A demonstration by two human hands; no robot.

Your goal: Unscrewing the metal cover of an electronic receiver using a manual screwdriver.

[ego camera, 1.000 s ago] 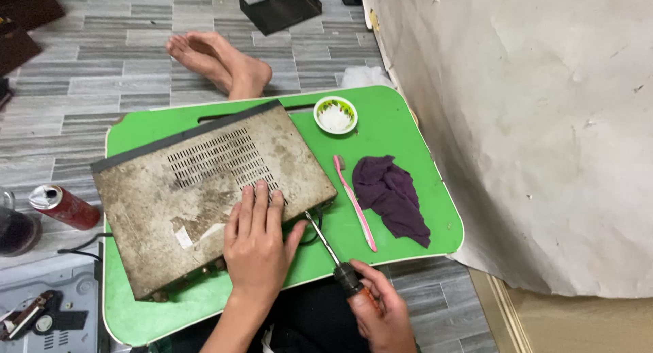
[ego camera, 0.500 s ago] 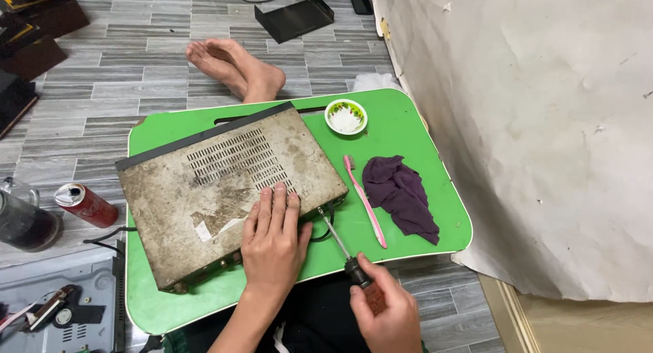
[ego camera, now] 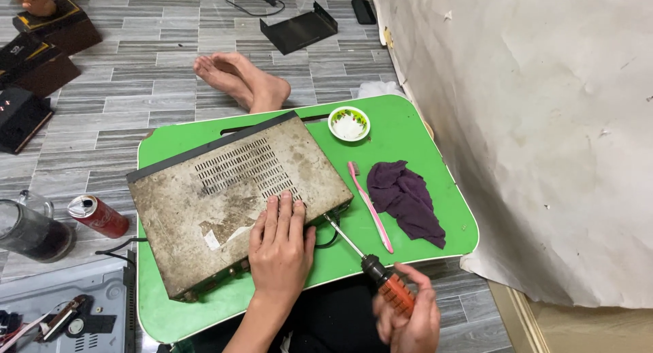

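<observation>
Head view, looking down: a green lap table point(ego camera: 408, 132) fills the middle of the frame, and on its left part lies a dusty, vented metal device case point(ego camera: 231, 196). The left hand point(ego camera: 280, 247) presses flat, fingers spread, on the case's lower right corner. At the bottom right, the right hand point(ego camera: 408, 315) grips an orange-handled screwdriver point(ego camera: 371, 264), its tip apparently at the case's side edge, beside a pink toothbrush point(ego camera: 369, 205) and purple cloth point(ego camera: 407, 200).

left hand point(ego camera: 280, 247) flat, right hand point(ego camera: 406, 315) grip closed
</observation>
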